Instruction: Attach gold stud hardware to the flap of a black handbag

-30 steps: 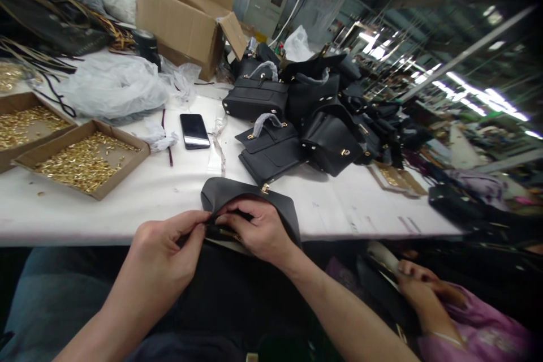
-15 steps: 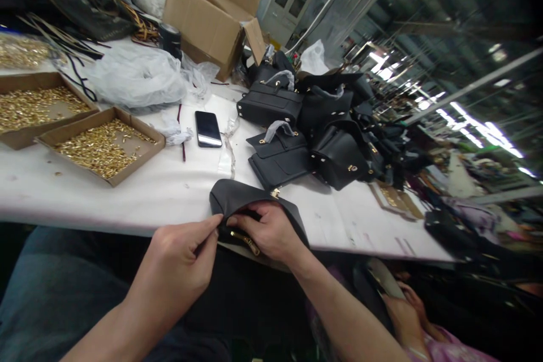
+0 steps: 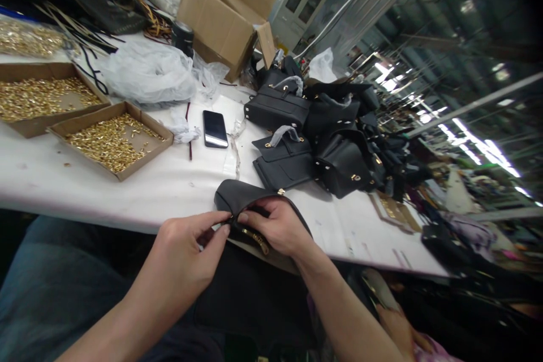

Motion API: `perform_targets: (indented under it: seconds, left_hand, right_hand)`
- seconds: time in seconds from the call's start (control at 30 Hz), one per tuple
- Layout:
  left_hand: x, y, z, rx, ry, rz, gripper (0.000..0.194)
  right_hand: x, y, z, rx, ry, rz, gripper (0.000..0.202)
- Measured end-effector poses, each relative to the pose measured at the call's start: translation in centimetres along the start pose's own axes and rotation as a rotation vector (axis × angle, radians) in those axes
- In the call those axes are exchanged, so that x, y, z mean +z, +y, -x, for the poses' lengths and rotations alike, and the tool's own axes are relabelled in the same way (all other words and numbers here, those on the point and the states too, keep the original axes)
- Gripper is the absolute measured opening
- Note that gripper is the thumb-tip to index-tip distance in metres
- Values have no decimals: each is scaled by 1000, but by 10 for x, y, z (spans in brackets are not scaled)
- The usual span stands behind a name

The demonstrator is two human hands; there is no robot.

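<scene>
1. Head view: compared with a second ago, a gold metal bar (image 3: 255, 239) now shows under the right hand (image 3: 278, 228); the hands hold the same pinch at the table's near edge, and the whole scene sits further right and lower in the picture.
2. The black leather bag flap (image 3: 241, 194) is smooth, rounded and matte, draped over the near edge of the white table (image 3: 169, 186).
3. The left hand (image 3: 186, 257) is curled, thumb and forefinger closed on the flap's edge.
4. The right hand lies knuckles-up, fingers folded over the flap, fingertip meeting the left thumb.
5. Far left, shallow cardboard trays (image 3: 111, 142) hold shiny brass fittings; a black phone (image 3: 214, 129) lies flat beside crinkled plastic; finished black handbags (image 3: 314, 136) pile up far right.
</scene>
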State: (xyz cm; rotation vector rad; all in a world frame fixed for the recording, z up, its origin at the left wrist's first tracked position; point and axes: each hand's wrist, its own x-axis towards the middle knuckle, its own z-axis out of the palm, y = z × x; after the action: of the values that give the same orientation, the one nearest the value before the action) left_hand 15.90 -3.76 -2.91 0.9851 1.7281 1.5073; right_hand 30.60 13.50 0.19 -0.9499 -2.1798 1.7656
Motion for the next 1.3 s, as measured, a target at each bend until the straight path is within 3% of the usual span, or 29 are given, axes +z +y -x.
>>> perform_targets:
  seconds: [0.27,0.57,0.77,1.0,1.13,1.23,1.3]
  left_hand:
    - [2,-6,5,106,40,41,28]
    - [5,-17,-3,332,77,51,31]
    - [6,-21,0,353,105,50,32]
    - [3,-16,-5,273,69,31,30]
    - [5,-19,-8,236,68,30,31]
    - [8,-22,-7,237,82,24,31]
    - [9,-23,-6,253,85,23,31]
  right_hand:
    - [-3,-1,-2,-18,-69,16,32]
    - [-5,1,-5,47,-66,-25,39]
    - [-6,4,-3,50,-52,-20,39]
    - [-1,2,-5,11,-8,-29,39]
    - [14,-2,10,-111,210,172,18]
    - [27,0,28,-359,372,450,8]
    - [33,5,40,-503,404,585,12]
